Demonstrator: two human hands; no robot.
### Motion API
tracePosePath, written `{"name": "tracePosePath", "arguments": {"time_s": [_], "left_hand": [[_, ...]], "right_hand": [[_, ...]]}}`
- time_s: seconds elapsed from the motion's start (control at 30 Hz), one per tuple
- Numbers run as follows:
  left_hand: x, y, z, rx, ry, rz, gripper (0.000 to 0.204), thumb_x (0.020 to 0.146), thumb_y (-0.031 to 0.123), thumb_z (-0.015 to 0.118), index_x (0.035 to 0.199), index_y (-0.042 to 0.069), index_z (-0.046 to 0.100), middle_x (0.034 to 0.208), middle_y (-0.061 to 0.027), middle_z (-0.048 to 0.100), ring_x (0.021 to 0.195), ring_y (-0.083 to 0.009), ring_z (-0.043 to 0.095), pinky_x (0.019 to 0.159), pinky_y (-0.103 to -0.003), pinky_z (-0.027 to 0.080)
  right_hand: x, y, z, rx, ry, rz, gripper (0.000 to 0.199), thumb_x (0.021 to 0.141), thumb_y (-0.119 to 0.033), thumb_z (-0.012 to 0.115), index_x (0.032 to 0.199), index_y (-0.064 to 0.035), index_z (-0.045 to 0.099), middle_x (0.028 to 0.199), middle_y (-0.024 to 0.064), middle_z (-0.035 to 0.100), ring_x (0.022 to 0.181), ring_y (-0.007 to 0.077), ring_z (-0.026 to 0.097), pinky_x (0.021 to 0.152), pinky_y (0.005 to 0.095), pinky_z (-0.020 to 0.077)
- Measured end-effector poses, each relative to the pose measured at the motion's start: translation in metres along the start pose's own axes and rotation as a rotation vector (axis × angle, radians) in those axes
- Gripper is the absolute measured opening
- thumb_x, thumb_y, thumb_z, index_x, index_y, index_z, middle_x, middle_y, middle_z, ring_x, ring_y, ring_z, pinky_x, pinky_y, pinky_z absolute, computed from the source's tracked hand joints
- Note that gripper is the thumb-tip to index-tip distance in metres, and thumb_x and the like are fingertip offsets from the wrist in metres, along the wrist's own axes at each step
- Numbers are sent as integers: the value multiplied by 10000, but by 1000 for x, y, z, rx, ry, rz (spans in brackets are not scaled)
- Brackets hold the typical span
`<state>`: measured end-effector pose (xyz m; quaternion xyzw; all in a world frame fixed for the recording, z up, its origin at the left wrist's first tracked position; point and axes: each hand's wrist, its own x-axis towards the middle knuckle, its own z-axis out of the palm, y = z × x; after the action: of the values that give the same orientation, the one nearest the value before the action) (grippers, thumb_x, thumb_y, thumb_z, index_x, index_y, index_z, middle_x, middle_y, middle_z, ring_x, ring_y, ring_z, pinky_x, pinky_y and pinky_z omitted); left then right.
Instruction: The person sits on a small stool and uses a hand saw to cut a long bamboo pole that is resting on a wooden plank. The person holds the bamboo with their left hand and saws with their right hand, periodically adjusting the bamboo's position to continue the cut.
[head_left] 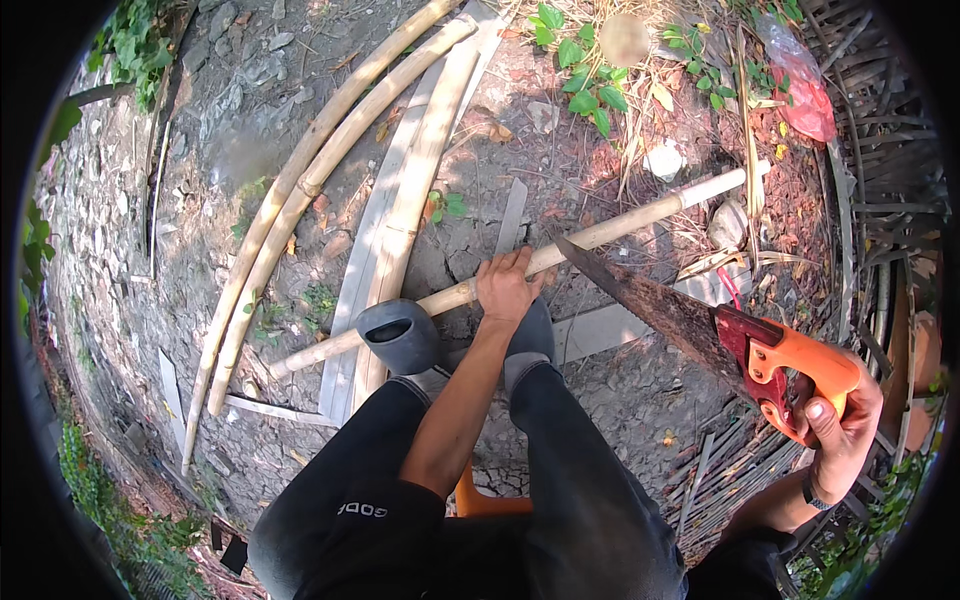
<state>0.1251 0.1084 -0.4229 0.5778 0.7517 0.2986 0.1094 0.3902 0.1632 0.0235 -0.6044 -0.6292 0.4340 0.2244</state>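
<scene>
Cracked dirt ground (620,380) bears bamboo poles (300,190) and split slats (400,200)

Left hand (507,287) gripping bamboo pole (620,226), right hand (838,420) holding saw (700,325)

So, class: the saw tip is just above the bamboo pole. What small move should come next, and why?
Probably lower the saw blade onto the bamboo pole, just right of the left hand. That hand already grips the pole, a foot rests by it, and the right hand holds the orange handle with the blade raised, its tip just above the pole.
</scene>
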Motion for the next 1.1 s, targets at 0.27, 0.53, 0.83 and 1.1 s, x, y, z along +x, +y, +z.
{"name": "tracePosePath", "arguments": {"time_s": [0.27, 0.53, 0.83, 1.1], "left_hand": [[-3, -25, 15, 92, -81, -35, 523, 763, 377, 864, 1193, 102, 748, 1046, -69, 757, 966, -252, 698, 862, -400, 506], [-21, -26, 16, 108, -47, 31, 502, 776, 374, 852, 1192, 117, 739, 1006, -70, 742, 938, -268, 697, 842, -397, 504], [-22, -19, 17, 107, 34, 72, 501, 783, 365, 845, 1193, 99, 738, 1033, -71, 734, 926, -267, 682, 827, -398, 491], [-7, -14, -6, 122, -181, -176, 631, 735, 401, 856, 1265, 84, 730, 1132, -104, 740, 1048, -280, 679, 924, -409, 475]], "right_hand": [[63, 9, 16, 79, -94, 69, 474, 965, -72, 749, 1395, 16, 568, 892, 51, 676, 579, 55, 513, 521, 206, 417], [187, -37, 28, 43, -343, -48, 420, 1020, -125, 688, 1404, -11, 562, 957, 27, 723, 587, 6, 557, 523, 158, 474], [226, -129, 106, -392, -348, -129, 425, 995, -201, 706, 1367, -18, 614, 1118, 117, 757, 972, 190, 742, 870, 327, 620], [191, -92, 82, -270, -431, -317, 434, 992, -133, 721, 1396, -42, 592, 1089, 44, 714, 973, 79, 702, 838, 241, 587]]}}
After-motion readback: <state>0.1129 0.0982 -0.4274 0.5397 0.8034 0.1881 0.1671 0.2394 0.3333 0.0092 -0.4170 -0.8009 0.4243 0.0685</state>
